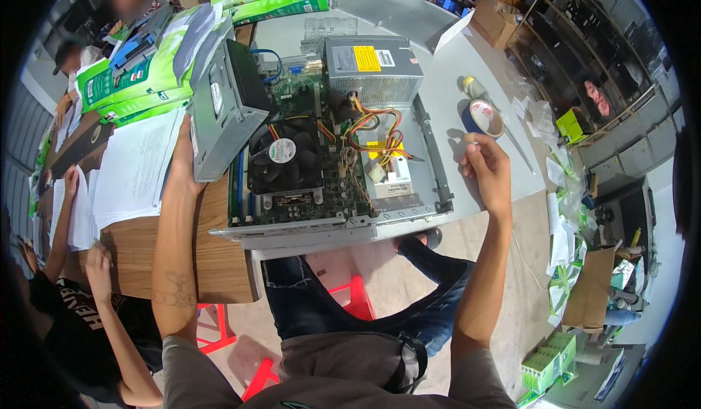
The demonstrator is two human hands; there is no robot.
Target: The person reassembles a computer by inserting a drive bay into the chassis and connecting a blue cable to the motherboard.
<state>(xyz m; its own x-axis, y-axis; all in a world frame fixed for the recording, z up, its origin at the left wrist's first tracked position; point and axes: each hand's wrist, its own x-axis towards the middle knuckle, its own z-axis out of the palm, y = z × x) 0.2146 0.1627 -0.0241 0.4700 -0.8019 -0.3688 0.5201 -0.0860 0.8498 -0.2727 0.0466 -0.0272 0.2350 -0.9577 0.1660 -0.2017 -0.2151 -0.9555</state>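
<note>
Drive box: grey metal with a black side, tilted at the left edge of the open computer case [394,223]; drive box [223,109] beside the fan [285,153].
Left hand: touching the drive box's left side [186,171]; fingers partly behind it, can't tell if clamped.
Right hand: right of the case, near the tape roll [483,117]; thumb and fingertips drawn together [488,169]. Can't tell if something tiny is pinched.
Drive box handling: probably stiff, fairly heavy for its size; smooth sides may slip, thin edges may be sharp. Best held by two opposite metal sides, clear of the fan.
Case handling: likely heavy and rigid; take by the outer rim.
Circuit board: likely fragile [292,95]; don't press.
Wires: soft, loose, easy to snag [380,120].
Power box: likely the heavy lump at the far side [372,73]; hold by its metal body.
Hidden: drive box underside and any joint to the case; board under the fan; desk under the case [520,179].
Hard to make out: small thing beyond the tape roll; wire ends in the tangle.
</note>
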